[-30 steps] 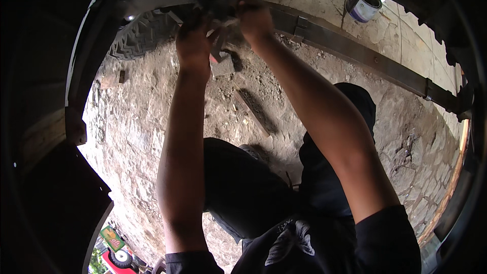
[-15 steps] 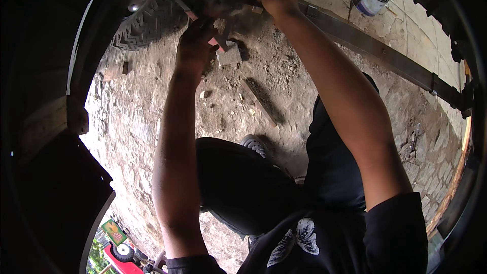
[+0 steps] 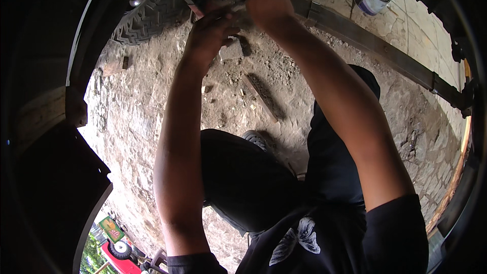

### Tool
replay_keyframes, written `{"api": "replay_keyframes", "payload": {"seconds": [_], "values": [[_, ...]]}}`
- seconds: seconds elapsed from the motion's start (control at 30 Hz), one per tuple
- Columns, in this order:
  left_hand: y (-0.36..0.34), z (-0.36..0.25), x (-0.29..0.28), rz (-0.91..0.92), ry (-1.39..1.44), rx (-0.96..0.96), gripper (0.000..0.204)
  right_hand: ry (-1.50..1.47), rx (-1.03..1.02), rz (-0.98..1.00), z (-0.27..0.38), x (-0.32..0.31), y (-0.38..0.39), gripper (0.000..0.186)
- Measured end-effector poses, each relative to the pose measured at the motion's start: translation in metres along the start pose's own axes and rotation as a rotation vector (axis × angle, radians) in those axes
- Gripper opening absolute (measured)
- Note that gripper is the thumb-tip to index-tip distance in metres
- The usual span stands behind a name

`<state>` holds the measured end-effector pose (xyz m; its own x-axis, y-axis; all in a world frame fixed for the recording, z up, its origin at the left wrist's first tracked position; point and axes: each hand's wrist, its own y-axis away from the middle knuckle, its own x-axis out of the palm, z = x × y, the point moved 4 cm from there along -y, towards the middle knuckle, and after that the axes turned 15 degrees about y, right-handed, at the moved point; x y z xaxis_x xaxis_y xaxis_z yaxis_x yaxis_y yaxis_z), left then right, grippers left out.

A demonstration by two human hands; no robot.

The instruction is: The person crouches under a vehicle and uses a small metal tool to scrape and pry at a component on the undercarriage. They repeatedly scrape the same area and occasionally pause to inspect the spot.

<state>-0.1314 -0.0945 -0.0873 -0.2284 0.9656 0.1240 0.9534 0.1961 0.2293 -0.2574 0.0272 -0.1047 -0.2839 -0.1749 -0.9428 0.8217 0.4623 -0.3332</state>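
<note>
Apparently for close access, right hand [image 3: 270,6] curls beside the metal beam [image 3: 375,45], left hand [image 3: 209,34] near the reddish bar [image 3: 193,6]; can't tell whether either grip holds anything.

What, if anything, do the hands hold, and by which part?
It cannot be told: the right hand is curled, the left hand loosely bent, contact lost in shadow.

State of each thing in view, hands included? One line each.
Left hand: fingers partly curled, grip unclear
Right hand: curled, any held item hidden
Can: open-topped, contents unclear
Narrow strip: lying on the ground
Grey block: partly hidden by left hand
Tyre: tread showing, partly shadowed
</note>
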Motion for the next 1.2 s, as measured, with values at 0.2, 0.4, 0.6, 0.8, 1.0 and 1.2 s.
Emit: {"api": "replay_keyframes", "payload": {"seconds": [0.2, 0.4, 0.6, 0.8, 1.0, 1.2], "values": [[-0.013, 0.014, 0.009, 0.012, 0.037, -0.02, 0.046, 0.127, -0.251, 0.007, 0.008, -0.018, 0.007, 0.014], [-0.017, 0.012, 0.009, 0.006, 0.07, 0.034, 0.047, 0.108, -0.152, -0.062, 0.014, -0.006, 0.01, 0.016], [-0.004, 0.004, -0.001, 0.127, 0.057, 0.032, 0.049, 0.096, -0.168, 0.075, 0.014, -0.007, 0.014, 0.011], [-0.014, 0.011, -0.008, -0.061, -0.167, -0.016, 0.044, 0.198, -0.295, 0.144, 0.019, -0.026, 0.009, 0.019], [-0.03, -0.004, 0.004, -0.144, 0.155, 0.126, 0.037, 0.104, -0.219, 0.126, 0.004, -0.007, 0.002, 0.023], [-0.033, -0.008, 0.017, -0.237, 0.207, 0.142, 0.031, -0.118, -0.016, 0.124, -0.004, -0.005, -0.003, 0.031]]}}
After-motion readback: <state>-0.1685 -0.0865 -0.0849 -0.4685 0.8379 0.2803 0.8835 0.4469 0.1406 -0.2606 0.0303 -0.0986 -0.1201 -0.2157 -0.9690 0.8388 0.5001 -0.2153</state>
